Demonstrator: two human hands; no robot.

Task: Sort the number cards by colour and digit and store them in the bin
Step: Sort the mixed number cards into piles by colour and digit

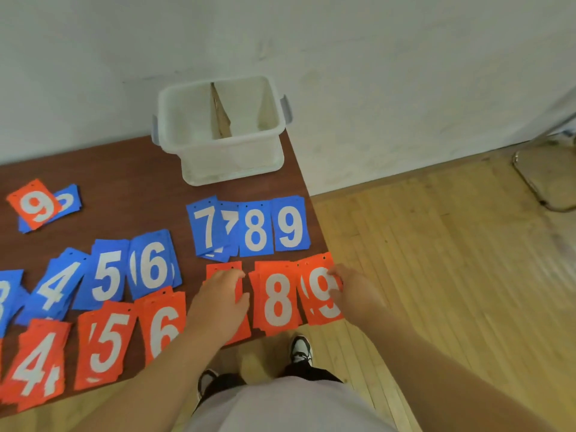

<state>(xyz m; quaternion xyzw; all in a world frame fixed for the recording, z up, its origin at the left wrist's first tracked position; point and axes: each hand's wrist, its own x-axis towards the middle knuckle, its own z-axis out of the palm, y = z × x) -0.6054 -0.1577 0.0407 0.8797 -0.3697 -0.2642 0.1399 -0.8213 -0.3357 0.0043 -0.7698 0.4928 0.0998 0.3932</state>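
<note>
- The left hand (223, 302) lies palm down, fingers relaxed, on a red pile (243, 332) whose digit it hides — pressing rather than gripping.
- The right hand (355, 288) sits at the outer edge of the red 9 pile (321, 307), fingers bent at the rim and thumb on the face; I cannot tell whether it has truly taken hold.
- Between the two hands lies the red 8 pile (276, 296), just beside both.
- Beyond the fingertips lie the blue 7 pile (205, 229), blue 8 pile (255, 229) and blue 9 pile (290, 226).
- Farther ahead stands the bin (230, 157), with a cardboard divider (219, 113) inside.
- Handling, as I judge it: the cards look thin, light, fairly stiff and slick, so a pile will likely fan or slide. Square it first, then pinch across the long edges. The 9s overhang the table (140, 169) edge, so fingers could slip underneath there.
</note>
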